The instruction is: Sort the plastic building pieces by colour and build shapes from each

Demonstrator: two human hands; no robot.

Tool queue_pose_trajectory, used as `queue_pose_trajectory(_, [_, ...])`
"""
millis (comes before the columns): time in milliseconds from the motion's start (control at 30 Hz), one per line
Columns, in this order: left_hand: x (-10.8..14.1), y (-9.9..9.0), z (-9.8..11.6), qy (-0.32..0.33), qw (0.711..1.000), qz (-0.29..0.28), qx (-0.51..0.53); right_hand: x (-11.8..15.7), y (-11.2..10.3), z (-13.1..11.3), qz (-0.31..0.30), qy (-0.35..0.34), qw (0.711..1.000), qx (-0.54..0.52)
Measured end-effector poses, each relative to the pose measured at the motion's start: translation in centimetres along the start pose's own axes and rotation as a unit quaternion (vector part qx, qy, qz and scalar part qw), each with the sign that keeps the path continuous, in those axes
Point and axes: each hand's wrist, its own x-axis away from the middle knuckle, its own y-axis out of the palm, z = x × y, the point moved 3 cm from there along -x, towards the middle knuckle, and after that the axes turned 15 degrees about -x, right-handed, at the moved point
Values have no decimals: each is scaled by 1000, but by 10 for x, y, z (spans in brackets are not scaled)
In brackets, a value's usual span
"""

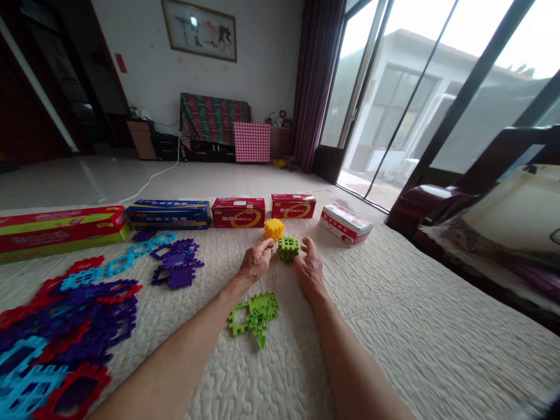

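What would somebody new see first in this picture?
Probably the big heap of purple, red and blue pieces at the lower left. Next, the green cube between the two hands, with a yellow one just behind it. Boxes stand in a row beyond.

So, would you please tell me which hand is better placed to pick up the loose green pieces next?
Probably the left hand: it is nearer the loose green pieces, while the right hand is farther off, on the other side of the green cube.
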Motion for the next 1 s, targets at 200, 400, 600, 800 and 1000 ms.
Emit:
queue_pose_trajectory(200, [16,-20,-35,-84,996,15,31,-4,-17,11,125,51,986,-98])
queue_pose_trajectory(400, [53,-49,-45,-93,994,58,13,30,-16,-19,59,61,991,-103])
queue_pose_trajectory(600, [62,-51,-41,-76,994,75,22,87,-2,-64,-121,82,985,-92])
queue_pose_trajectory(800, [58,-48,-43,-69,994,74,49,103,2,-97,-356,-2,935,0])
queue_pose_trajectory(1000, [58,-48,-40,-92,989,62,95,103,2,-106,-447,-55,889,84])
